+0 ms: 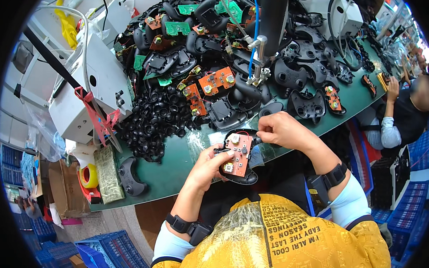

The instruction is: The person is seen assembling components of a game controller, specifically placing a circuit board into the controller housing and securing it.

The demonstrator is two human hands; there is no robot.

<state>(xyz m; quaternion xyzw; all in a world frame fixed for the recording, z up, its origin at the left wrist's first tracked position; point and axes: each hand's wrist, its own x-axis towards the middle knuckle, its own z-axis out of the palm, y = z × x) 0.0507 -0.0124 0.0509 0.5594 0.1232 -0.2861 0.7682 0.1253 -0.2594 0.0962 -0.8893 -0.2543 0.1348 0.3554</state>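
Holding the controller shell [239, 170], long axis running toward the person.

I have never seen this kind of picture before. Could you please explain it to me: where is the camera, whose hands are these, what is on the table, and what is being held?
The camera sits on a person's head and looks down, so the round picture bends at its edges. The two bare hands are that person's own. The left hand holds a black controller shell with an orange circuit board lying in it. The right hand pinches something small at the shell's upper edge. On the green table lie heaps of black shells, small black caps and more boards. A screwdriver on a cable hangs above. Another person sits at right.
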